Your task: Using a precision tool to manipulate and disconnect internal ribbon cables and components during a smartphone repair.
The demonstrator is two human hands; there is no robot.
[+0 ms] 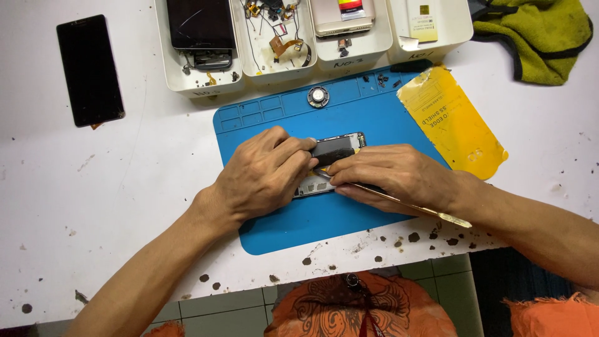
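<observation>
The left hand [265,175] lies curled on the opened phone [329,161], its fingertips pressed on the dark part at the top of it, while the right hand [390,176] pinches a thin metal pry tool [412,206] whose tip touches the phone between both hands. The phone lies in the middle of a blue work mat [293,224] on the white table [75,206]. Behind the mat stand white trays [274,72] with phone parts, a yellow film sheet [452,122] lies at the right, and a black phone [89,70] lies well apart at the left.
</observation>
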